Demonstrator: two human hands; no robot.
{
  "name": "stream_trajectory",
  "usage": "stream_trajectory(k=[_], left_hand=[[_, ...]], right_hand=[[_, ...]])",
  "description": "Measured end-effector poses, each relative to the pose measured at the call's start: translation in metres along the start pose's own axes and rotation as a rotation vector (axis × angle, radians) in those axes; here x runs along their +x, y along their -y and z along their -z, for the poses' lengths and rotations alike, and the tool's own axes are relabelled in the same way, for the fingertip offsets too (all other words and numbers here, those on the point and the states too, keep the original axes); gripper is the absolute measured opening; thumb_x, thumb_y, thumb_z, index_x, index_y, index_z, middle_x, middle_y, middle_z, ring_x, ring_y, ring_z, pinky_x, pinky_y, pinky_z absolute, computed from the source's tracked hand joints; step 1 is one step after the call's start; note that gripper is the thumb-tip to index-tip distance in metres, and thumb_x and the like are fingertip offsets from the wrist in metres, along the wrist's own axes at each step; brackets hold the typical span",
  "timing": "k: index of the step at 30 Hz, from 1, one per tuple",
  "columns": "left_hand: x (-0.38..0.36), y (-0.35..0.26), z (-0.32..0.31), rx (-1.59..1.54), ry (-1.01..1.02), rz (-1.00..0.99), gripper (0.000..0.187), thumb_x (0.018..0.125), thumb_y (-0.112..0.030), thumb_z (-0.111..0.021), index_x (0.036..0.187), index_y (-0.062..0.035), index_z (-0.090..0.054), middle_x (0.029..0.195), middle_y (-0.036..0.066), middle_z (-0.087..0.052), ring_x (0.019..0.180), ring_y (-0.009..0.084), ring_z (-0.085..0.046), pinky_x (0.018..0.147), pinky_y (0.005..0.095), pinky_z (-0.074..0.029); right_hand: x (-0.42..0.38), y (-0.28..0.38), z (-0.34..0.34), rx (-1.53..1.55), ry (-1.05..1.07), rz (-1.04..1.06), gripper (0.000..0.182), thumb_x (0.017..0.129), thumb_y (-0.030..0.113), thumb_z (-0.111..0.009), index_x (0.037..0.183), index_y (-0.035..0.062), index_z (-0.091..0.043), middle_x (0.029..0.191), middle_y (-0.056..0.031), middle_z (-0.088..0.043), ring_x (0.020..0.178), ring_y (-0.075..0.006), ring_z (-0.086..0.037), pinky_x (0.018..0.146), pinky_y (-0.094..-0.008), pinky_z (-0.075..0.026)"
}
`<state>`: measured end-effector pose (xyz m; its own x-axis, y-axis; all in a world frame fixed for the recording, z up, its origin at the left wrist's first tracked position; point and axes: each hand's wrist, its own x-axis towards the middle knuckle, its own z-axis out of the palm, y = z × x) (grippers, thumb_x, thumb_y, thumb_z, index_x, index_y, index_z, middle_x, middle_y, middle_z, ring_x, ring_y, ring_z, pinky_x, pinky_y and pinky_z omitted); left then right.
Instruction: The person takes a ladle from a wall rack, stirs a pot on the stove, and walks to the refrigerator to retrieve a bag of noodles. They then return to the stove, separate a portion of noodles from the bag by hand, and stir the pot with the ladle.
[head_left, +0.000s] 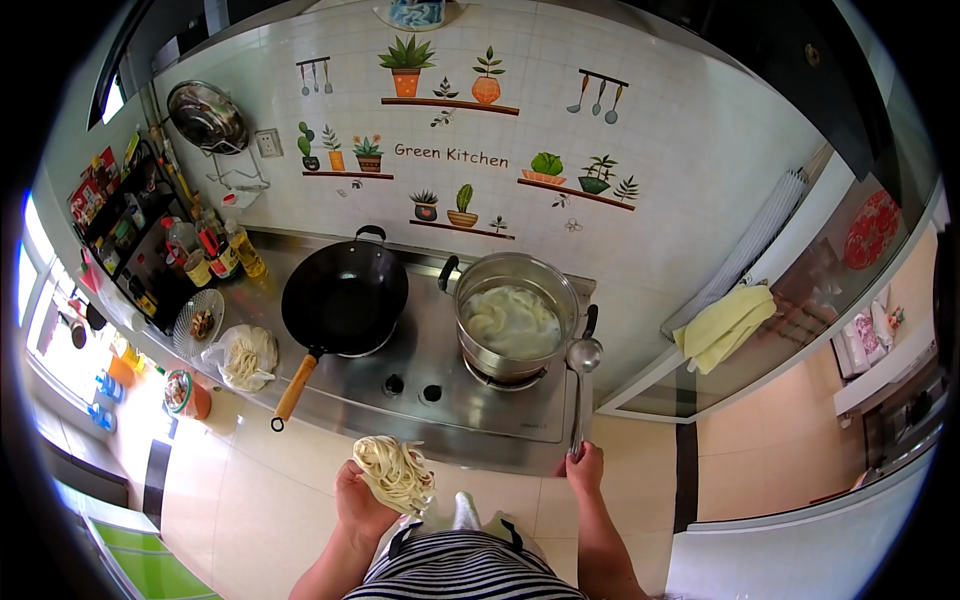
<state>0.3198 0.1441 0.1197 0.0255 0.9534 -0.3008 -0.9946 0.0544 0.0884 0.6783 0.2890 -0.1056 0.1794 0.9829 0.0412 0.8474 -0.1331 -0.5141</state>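
Observation:
My left hand [358, 500] holds a bundle of pale raw noodles [395, 472] in front of my body, just short of the stove's front edge. My right hand [584, 468] grips the end of a long metal ladle [582, 372] whose bowl rests by the right rim of a steel pot [470, 285]. The pot sits on the right burner and holds cloudy water with noodles [512, 320] in it. A black wok [345, 295] with a wooden handle sits empty on the left burner.
The steel stove top [440, 405] has two knobs at the front. On the left counter are a bag of noodles [245, 357], a glass plate [197, 322], oil bottles [240, 250] and a spice rack. A yellow cloth [725, 325] lies on the right ledge.

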Motion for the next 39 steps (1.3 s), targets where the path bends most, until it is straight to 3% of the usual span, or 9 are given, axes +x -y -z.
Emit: stream_trajectory(k=[7, 23, 26, 28, 39], left_hand=[[0.0003, 0.0005, -0.0037, 0.033, 0.002, -0.013, 0.046, 0.076, -0.024, -0.046, 0.116, -0.0042, -0.059, 0.117, 0.018, -0.059, 0.11, 0.0367, -0.054, 0.099, 0.0599, -0.035], [0.0019, -0.0001, -0.0037, -0.024, 0.013, -0.008, 0.048, 0.075, -0.024, -0.045, 0.117, -0.0034, -0.058, 0.12, 0.02, -0.056, 0.111, 0.0371, -0.052, 0.1, 0.0569, -0.036], [0.003, 0.0003, -0.003, -0.01, -0.014, -0.018, 0.047, 0.076, -0.023, -0.045, 0.117, -0.003, -0.058, 0.118, 0.017, -0.059, 0.111, 0.037, -0.053, 0.098, 0.0611, -0.036], [0.0034, 0.0008, -0.0022, -0.019, -0.016, -0.018, 0.048, 0.075, -0.024, -0.045, 0.117, -0.0031, -0.058, 0.12, 0.02, -0.056, 0.111, 0.037, -0.052, 0.1, 0.057, -0.036], [0.004, 0.0006, 0.0031, 0.0, 0.013, 0.002, 0.05, 0.073, -0.025, -0.045, 0.118, -0.0037, -0.057, 0.121, 0.02, -0.056, 0.112, 0.0378, -0.052, 0.098, 0.0557, -0.038]], right_hand=[[-0.004, 0.004, 0.001, 0.0, -0.039, 0.025, 0.044, 0.071, 0.018, -0.072, 0.109, 0.0025, -0.055, 0.098, -0.0178, -0.055, 0.093, -0.036, -0.056, 0.082, -0.0445, -0.048], [-0.0063, 0.0078, 0.0035, -0.006, -0.008, -0.006, 0.046, 0.071, 0.017, -0.071, 0.111, 0.0023, -0.054, 0.101, -0.0182, -0.053, 0.095, -0.036, -0.054, 0.084, -0.0444, -0.046], [-0.0064, 0.0067, 0.0024, -0.009, -0.011, -0.004, 0.045, 0.072, 0.017, -0.071, 0.111, 0.0021, -0.054, 0.101, -0.0185, -0.053, 0.095, -0.0363, -0.054, 0.084, -0.0445, -0.046], [-0.0068, 0.0076, 0.0032, -0.01, -0.012, -0.007, 0.045, 0.072, 0.017, -0.071, 0.111, 0.0021, -0.054, 0.101, -0.0186, -0.053, 0.095, -0.0365, -0.054, 0.084, -0.0444, -0.046], [-0.0076, 0.0074, 0.0039, 0.01, -0.022, 0.006, 0.047, 0.071, 0.017, -0.072, 0.111, 0.0026, -0.053, 0.101, -0.0188, -0.053, 0.096, -0.037, -0.054, 0.084, -0.0451, -0.046]])
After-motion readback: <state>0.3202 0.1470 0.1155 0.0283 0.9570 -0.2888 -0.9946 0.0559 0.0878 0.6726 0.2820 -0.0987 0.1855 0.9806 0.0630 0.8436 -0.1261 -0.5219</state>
